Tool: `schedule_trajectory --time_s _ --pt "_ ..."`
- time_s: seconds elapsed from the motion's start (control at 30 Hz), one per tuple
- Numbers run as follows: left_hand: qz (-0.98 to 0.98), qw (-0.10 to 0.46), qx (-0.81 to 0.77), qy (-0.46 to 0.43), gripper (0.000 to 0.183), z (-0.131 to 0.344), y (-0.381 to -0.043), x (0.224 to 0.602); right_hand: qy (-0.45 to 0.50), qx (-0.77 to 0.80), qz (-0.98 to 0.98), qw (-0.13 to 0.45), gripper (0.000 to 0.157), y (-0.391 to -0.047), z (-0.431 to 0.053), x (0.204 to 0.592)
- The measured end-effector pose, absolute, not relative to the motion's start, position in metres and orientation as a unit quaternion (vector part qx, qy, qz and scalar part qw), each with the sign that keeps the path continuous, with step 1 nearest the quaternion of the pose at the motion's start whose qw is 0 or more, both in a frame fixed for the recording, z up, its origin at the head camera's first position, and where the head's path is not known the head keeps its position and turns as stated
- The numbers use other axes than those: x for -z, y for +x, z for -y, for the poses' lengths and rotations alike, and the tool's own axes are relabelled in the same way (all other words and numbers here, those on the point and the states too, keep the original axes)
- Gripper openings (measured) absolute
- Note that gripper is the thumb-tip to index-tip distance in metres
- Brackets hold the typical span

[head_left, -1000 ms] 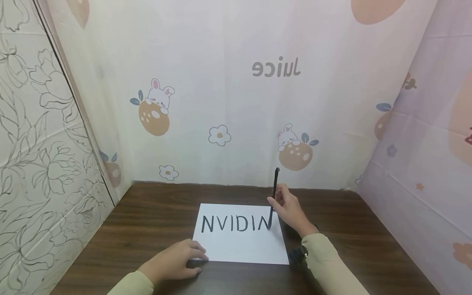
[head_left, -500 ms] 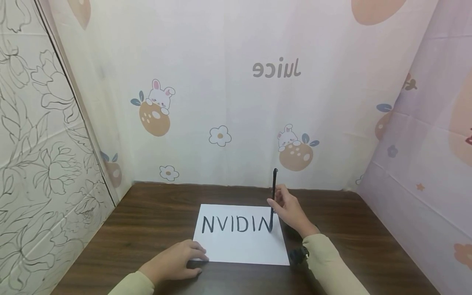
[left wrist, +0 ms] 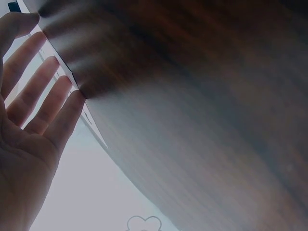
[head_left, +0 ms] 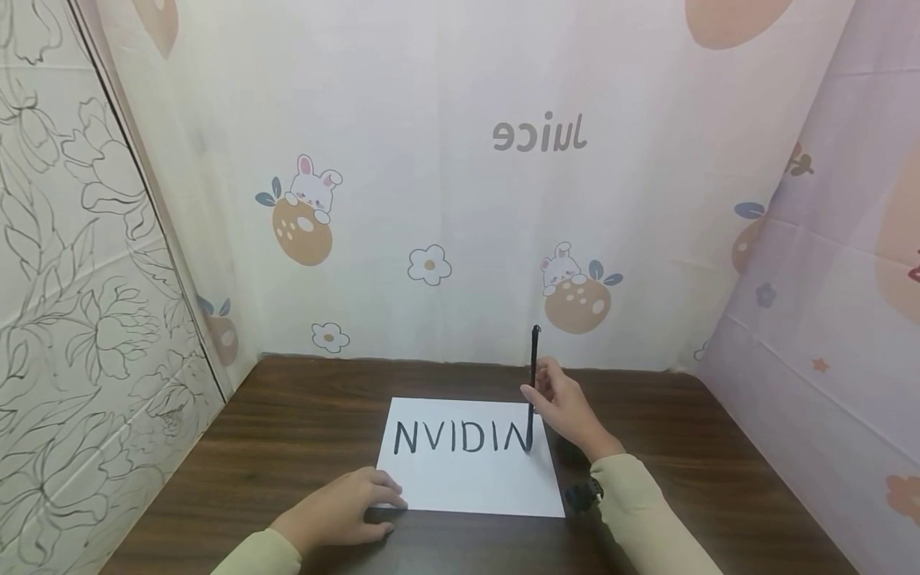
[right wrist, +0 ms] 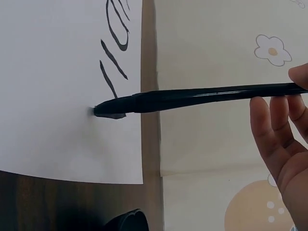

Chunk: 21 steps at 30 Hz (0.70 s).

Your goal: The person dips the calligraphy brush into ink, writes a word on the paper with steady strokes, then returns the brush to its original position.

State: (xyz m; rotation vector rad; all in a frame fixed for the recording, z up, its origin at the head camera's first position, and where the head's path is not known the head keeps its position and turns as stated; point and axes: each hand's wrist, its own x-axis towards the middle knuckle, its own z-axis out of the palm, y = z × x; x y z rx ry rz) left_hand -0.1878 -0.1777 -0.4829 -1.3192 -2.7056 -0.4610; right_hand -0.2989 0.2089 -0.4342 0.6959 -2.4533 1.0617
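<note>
My right hand [head_left: 568, 407] pinches a black writing brush [head_left: 533, 375] that stands nearly upright. Its dark tip meets a white sheet of paper [head_left: 467, 487] near the right side. Black painted letters [head_left: 449, 438] run across the upper part, reading NVIDI, then further slanted strokes partly behind the brush. In the right wrist view the thumb and fingertips hold the brush [right wrist: 202, 97] high on its shaft, its wet-looking bristles [right wrist: 108, 109] at the paper. My left hand [head_left: 352, 503] rests on the sheet's near left corner, fingers spread in the left wrist view.
A small black round-rimmed object [right wrist: 130, 222] stands beside the paper's right near corner, close to my right wrist. The dark wooden table [head_left: 302, 415] ends at a printed curtain [head_left: 381, 200], with more printed cloth on both sides.
The brush tip has slid slightly down and right on the paper, lengthening the last stroke, then stays about in place over the last half second. My left hand keeps its position.
</note>
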Motion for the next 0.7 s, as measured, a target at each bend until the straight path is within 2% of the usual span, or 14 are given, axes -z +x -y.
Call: schedule_trajectory --time_s 0.7 --pt "0.887 0.047 0.156 -0.432 0.021 0.1770 -0.1865 0.4803 0.228 -0.424 0.849 0.216 0.032 -0.2985 -0.2034 0.4266"
